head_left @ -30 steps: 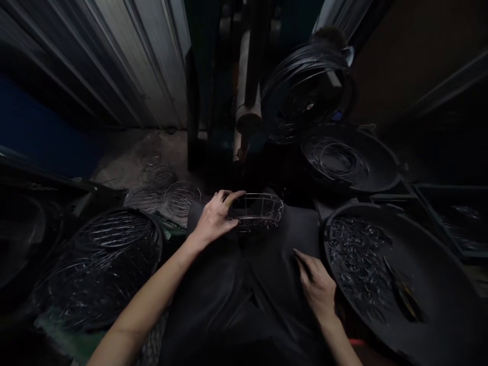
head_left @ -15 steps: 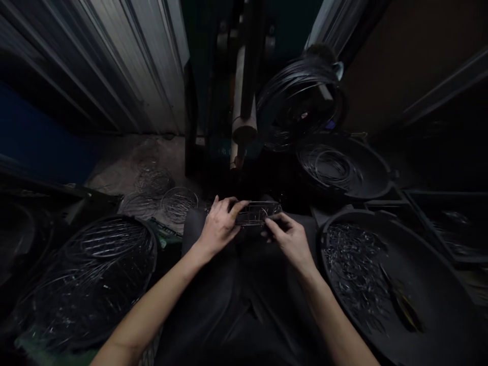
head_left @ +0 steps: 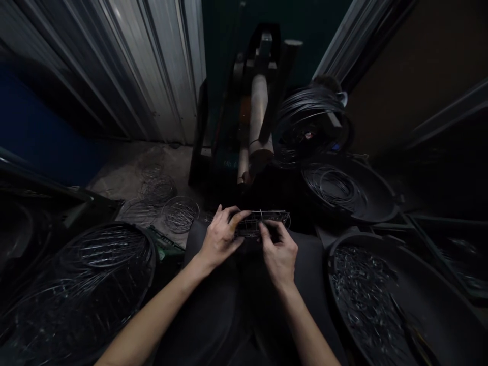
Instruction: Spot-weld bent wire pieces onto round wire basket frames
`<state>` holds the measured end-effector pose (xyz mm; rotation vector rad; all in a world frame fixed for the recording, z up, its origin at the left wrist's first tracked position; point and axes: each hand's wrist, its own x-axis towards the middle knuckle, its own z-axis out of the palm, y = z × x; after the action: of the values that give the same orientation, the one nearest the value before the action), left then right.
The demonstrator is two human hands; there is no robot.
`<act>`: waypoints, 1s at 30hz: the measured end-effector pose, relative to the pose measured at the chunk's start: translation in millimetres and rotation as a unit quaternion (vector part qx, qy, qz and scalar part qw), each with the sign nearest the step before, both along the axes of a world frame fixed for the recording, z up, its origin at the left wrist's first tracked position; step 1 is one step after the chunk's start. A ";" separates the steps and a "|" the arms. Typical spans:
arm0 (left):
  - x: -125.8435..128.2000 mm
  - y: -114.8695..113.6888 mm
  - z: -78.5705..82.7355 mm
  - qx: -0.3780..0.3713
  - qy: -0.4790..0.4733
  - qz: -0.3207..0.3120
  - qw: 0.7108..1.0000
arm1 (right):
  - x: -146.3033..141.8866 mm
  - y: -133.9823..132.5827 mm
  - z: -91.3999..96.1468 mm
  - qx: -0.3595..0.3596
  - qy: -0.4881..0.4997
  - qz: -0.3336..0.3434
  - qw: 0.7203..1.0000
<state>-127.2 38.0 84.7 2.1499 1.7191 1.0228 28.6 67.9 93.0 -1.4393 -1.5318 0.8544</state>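
A small round wire basket frame (head_left: 275,219) sits over my knees, just ahead of my dark-trousered lap (head_left: 229,315). My left hand (head_left: 221,236) grips its left rim, thumb on top and fingers curled under. My right hand (head_left: 279,251) is closed on the frame's front side, fingertips pinching its wires. Both forearms reach in from the bottom of the view. Whether the right fingers also hold a small wire piece is too dark to tell.
A black tub of short wire pieces (head_left: 366,290) lies at my right. Another tub with large wire rings (head_left: 95,269) lies at my left. Finished wire frames (head_left: 179,213) rest on the floor. A wire coil on a reel (head_left: 310,127) and a machine post (head_left: 257,127) stand ahead.
My right hand rose from my right thigh to the basket frame and closed on it. The left hand kept its grip. The view tilted up slightly.
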 end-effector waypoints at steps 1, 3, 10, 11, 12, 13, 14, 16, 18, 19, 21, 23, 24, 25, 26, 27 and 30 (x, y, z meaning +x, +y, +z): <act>-1.6 1.5 -0.5 0.001 -0.010 0.005 1.000 | -2.0 1.2 1.0 0.005 -0.001 0.001 1.000; -5.0 5.0 -1.4 0.004 -0.022 0.012 1.000 | -5.6 4.1 2.2 0.007 0.001 0.003 1.000; -13.8 18.1 -5.0 0.046 -0.017 0.022 0.999 | -15.8 17.8 -5.0 0.024 0.016 -0.001 1.000; -14.5 20.4 -5.9 0.056 -0.017 0.023 0.998 | -17.4 20.2 -6.7 0.030 0.018 -0.001 0.999; -15.2 22.9 -7.0 0.066 -0.017 0.025 0.997 | -19.1 22.6 -8.4 0.034 0.022 0.001 0.999; -16.1 25.5 -8.1 0.077 -0.017 0.027 0.997 | -20.8 25.0 -10.0 0.039 0.027 0.003 0.999; -17.1 28.0 -9.3 0.087 -0.017 0.028 0.996 | -22.5 27.3 -11.5 0.043 0.033 0.005 0.999; -19.5 33.0 -11.9 0.101 -0.013 0.029 0.994 | -25.6 31.5 -14.2 0.050 0.042 0.009 0.998; -22.1 37.3 -14.2 0.108 -0.010 0.027 0.994 | -28.2 35.1 -16.3 0.055 0.048 0.012 0.997; -23.4 39.0 -15.1 0.110 -0.009 0.028 0.994 | -29.3 36.7 -17.1 0.057 0.049 0.014 0.997; -25.6 41.7 -16.1 0.113 -0.011 0.029 0.993 | -31.0 39.6 -18.0 0.060 0.049 0.017 0.997; -27.3 43.7 -15.9 0.117 -0.015 0.030 0.993 | -32.3 41.9 -17.8 0.064 0.047 0.018 0.997; -28.0 44.5 -15.6 0.117 -0.017 0.031 0.992 | -32.9 42.9 -17.4 0.068 0.046 0.019 0.996; -28.6 45.3 -15.3 0.118 -0.018 0.031 0.992 | -33.5 43.8 -16.9 0.072 0.045 0.021 0.996; -29.2 46.2 -15.0 0.119 -0.020 0.032 0.992 | -34.2 44.7 -16.3 0.075 0.044 0.024 0.996; -29.9 47.1 -15.0 0.121 -0.021 0.032 0.992 | -34.9 45.7 -15.8 0.078 0.045 0.026 0.996; -32.4 50.6 -16.4 0.130 -0.028 0.031 0.991 | -37.2 49.2 -15.8 0.087 0.046 0.029 0.995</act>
<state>-159.6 88.6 68.3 2.2040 1.7205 1.3776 -8.7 117.1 77.3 -1.2193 -1.5445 0.7912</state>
